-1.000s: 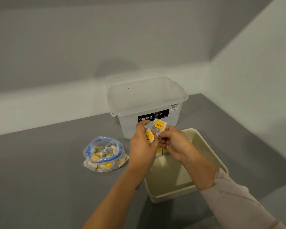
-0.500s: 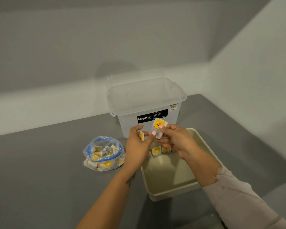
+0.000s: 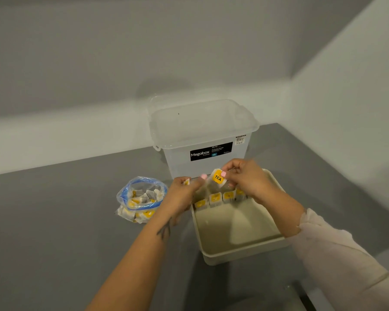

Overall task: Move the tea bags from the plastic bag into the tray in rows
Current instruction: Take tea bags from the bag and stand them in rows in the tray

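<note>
A cream tray (image 3: 240,252) lies on the grey table. Several tea bags (image 3: 215,197) with yellow labels stand in a row along its far wall. My right hand (image 3: 245,179) holds a tea bag (image 3: 217,178) with a yellow "TEA" label above that row. My left hand (image 3: 182,194), at the tray's far left corner, pinches another tea bag (image 3: 186,182), mostly hidden by the fingers. An open clear plastic bag (image 3: 140,199) with a blue zip rim lies left of the tray with several tea bags inside.
A translucent Megabox storage box (image 3: 202,135) with its lid on stands right behind the tray. Walls close the table at the back and right. Grey tabletop (image 3: 54,221) spreads left of the plastic bag.
Both hands moved apart. The left hand drew back to the left with its tea bag and the right hand lifted its labelled tea bag to the right, uncovering the row in the tray.
</note>
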{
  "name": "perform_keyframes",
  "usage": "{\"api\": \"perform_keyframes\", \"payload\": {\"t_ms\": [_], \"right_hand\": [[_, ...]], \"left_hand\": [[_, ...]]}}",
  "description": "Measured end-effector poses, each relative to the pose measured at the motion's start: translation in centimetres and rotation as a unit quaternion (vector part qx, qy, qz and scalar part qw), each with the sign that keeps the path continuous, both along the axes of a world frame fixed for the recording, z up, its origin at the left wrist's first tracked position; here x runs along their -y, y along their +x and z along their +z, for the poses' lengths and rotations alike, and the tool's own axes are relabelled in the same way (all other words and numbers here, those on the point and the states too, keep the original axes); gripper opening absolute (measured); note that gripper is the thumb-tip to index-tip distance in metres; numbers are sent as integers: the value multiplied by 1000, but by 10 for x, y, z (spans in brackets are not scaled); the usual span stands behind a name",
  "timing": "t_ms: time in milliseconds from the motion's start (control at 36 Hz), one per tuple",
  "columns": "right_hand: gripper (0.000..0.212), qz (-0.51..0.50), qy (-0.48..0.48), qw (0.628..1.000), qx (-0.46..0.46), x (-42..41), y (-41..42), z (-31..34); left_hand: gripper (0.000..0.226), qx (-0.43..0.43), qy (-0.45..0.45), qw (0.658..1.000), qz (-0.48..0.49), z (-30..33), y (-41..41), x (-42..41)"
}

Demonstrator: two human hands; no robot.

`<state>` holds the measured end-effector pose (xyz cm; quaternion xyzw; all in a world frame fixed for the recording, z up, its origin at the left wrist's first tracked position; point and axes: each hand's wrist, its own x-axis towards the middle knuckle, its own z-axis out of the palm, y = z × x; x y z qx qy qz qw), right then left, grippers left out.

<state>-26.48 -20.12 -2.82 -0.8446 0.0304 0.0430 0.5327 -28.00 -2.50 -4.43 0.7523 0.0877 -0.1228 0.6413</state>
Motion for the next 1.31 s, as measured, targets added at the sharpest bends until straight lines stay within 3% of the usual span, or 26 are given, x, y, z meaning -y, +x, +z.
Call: {"api": "perform_keyframes", "payload": {"t_ms": [111,194,389,556,1056,1194,1306], "right_hand": [[17,44,-148,988,15,-5,4,-16],[8,67,-216,974,12,-10,6,-27],[15,104,-313,944,-22,-30,12,-53],[18,105,-358,928,-16,-44,18,-72],[14,84,-361,928,-32,-53,25,-74],[15,78,-366,927,6,-50,21,-72],[7,66,-322,945,-12,-45,26,-70]], "left_hand": [[23,-91,-126,985,72,-2,2,-13],[24,-81,-109,988,69,-7,5,-19],[50,-50,-93,990,90,-19,5,-31],[53,-38,-75,989,119,-24,5,-38],[48,-21,-73,992,102,-32,13,-42],[43,-9,-94,991,99,-33,13,-38],[40,21,-87,990,110,-31,14,-31]]}}
